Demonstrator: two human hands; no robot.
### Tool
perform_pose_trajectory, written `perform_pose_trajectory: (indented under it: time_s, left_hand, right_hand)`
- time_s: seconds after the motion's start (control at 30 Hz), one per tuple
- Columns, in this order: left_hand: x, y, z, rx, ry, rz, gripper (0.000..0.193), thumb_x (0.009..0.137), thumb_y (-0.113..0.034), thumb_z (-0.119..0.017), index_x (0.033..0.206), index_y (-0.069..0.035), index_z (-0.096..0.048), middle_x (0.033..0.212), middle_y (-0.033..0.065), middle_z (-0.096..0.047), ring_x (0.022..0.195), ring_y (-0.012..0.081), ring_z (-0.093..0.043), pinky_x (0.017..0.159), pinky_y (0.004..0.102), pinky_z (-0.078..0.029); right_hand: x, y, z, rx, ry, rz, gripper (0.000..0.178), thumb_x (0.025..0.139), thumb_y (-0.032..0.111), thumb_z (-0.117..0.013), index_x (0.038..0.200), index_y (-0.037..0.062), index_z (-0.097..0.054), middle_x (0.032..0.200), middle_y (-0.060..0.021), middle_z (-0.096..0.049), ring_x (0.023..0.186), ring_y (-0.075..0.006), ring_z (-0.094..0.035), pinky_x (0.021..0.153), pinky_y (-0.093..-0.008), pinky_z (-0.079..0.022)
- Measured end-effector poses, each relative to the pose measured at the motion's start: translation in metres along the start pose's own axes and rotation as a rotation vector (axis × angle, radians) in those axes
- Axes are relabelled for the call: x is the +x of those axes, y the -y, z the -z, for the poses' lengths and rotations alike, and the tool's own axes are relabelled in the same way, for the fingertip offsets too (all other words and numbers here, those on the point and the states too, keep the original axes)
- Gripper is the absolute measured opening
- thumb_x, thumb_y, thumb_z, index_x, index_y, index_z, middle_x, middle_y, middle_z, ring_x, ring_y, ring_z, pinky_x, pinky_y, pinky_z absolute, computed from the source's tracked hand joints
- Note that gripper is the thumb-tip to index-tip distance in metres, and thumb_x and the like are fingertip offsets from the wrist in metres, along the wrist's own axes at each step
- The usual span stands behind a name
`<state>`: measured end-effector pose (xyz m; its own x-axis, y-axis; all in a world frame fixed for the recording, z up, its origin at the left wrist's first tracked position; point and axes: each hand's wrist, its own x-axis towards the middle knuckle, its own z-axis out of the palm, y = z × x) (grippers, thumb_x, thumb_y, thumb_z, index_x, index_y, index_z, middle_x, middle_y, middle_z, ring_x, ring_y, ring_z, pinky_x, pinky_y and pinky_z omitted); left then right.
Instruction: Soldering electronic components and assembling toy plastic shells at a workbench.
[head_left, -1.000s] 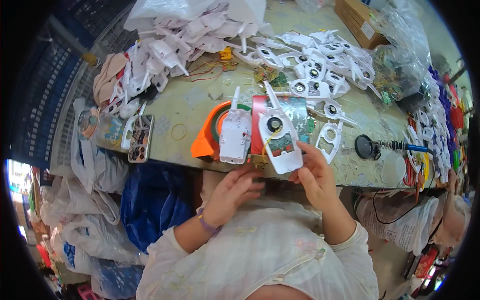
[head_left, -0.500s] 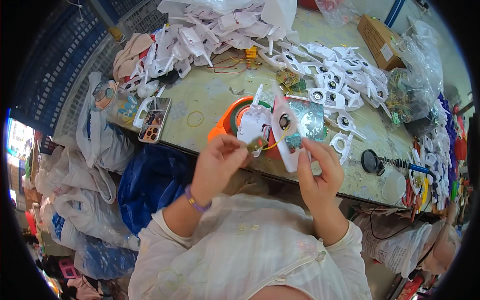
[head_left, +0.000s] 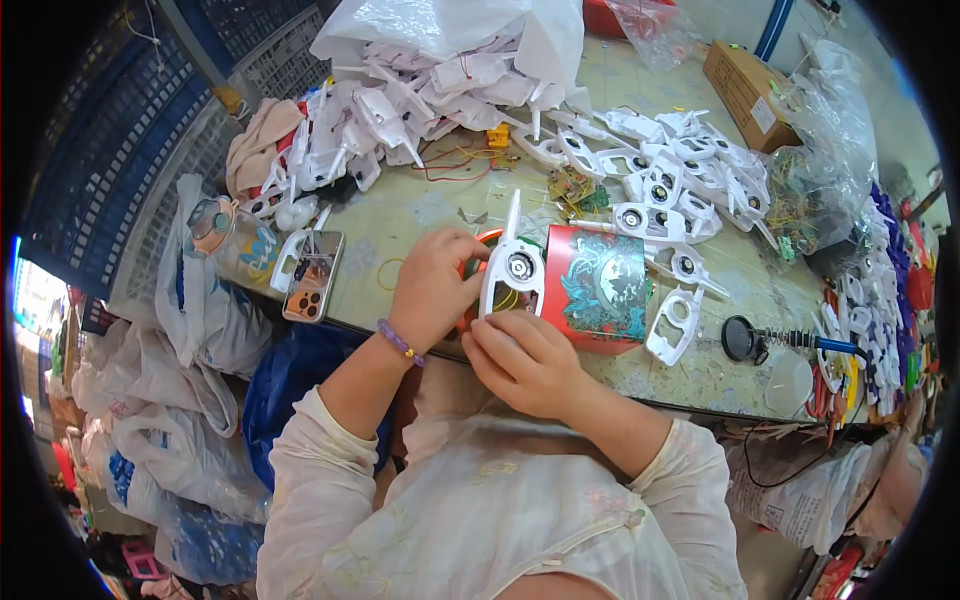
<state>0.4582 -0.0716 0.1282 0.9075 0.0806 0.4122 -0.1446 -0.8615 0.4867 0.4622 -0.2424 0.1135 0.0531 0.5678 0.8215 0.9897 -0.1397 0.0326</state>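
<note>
Both my hands close on the edges of a white plastic housing (head_left: 497, 281) with a long pointed end directed away from me. A round black speaker sits in its middle, and thin yellow wire shows in the opening below. My left hand (head_left: 432, 290) grips the left edge, fingers curled. At the near end, my right hand (head_left: 527, 362) pinches the housing, its fingertips partly hidden. An orange round object (head_left: 489, 236) lies beneath, mostly covered. Against the right side stands a red box (head_left: 562, 275) with a teal and white picture.
White housings (head_left: 665, 185) with speakers spread at the back right, beside a piled bag of white parts (head_left: 455, 75). Loose circuit boards (head_left: 575, 190) lie between. A soldering iron (head_left: 800, 340) rests at right; a phone (head_left: 314, 277) and a bottle (head_left: 235, 240) are at left.
The white housing has moved left over the lower white shell and turned upright. The circuit board from my left hand is no longer visible. My right hand has moved left to the housing's near end.
</note>
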Motion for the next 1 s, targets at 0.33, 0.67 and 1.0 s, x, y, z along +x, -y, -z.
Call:
perform_pose_trajectory:
  time_s: [0.33, 0.67, 1.0]
  left_hand:
    - [0.068, 0.018, 0.002, -0.656, 0.696, 0.526, 0.03, 0.092, -0.025, -0.059, 0.108, 0.0, -0.061, 0.098, 0.0021, -0.063, 0.087, 0.0088, -0.056, 0.077, 0.0229, -0.045]
    - [0.002, 0.003, 0.012, -0.974, 0.199, 0.321, 0.02, 0.092, -0.02, -0.058, 0.1, -0.002, -0.058, 0.086, -0.0003, -0.06, 0.077, 0.0049, -0.053, 0.067, 0.0227, -0.046]
    - [-0.129, 0.098, 0.189, -0.691, 0.537, 0.718, 0.019, 0.09, -0.015, -0.057, 0.103, -0.001, -0.055, 0.095, 0.0093, -0.066, 0.09, 0.0152, -0.062, 0.081, 0.0295, -0.048]
  right_hand:
    - [-0.01, 0.003, -0.011, 0.007, 0.1, -0.053, 0.025, 0.069, 0.008, -0.066, 0.093, 0.0, -0.062, 0.102, -0.0101, -0.06, 0.09, -0.0241, -0.059, 0.073, -0.034, -0.052]
    - [-0.031, 0.019, 0.0, 0.11, -0.107, 0.036, 0.023, 0.077, 0.011, -0.064, 0.1, 0.0069, -0.063, 0.104, -0.0099, -0.062, 0.095, -0.0246, -0.058, 0.083, -0.0381, -0.053]
    - [-0.081, 0.021, 0.048, 0.249, -0.067, -0.022, 0.016, 0.076, 0.017, -0.063, 0.092, 0.0118, -0.062, 0.095, -0.0077, -0.063, 0.087, -0.0244, -0.056, 0.072, -0.0364, -0.052]
